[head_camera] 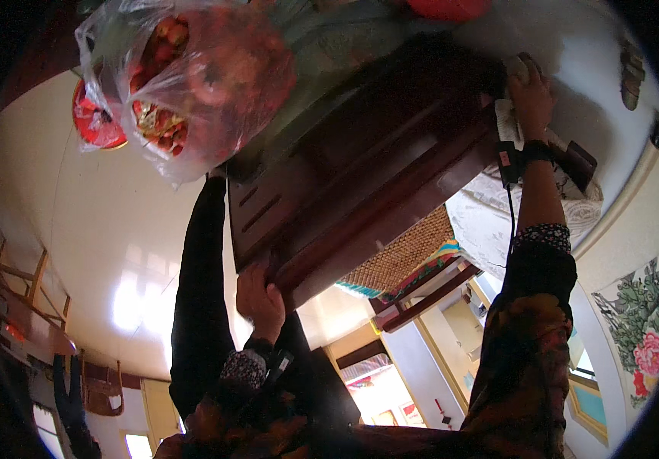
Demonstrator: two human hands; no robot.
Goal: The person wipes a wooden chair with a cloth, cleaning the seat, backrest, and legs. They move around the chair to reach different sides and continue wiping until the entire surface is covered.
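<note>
A dark red-brown piece of wooden furniture [352,183], with slots and long raised rails, slants across the middle. My left hand [260,301] grips its near lower corner, fingers curled over the edge. At its far right end, my right hand [530,97] is closed over a pale cloth [506,121] beside the wall; the fingertips are partly in shadow. Both wrists wear dark bands with small devices. A clear plastic bag [237,86] with red and gold wrapped items bulges at the upper left, near the furniture's far side.
A red round container [97,117] stands beyond the bag. Patterned pale fabric [484,212] and a woven mat [404,252] lie right of the furniture. Wooden chairs [34,281] stand at the far left, near another person's dark-trousered legs [68,390]. A floral picture [645,333] hangs at right.
</note>
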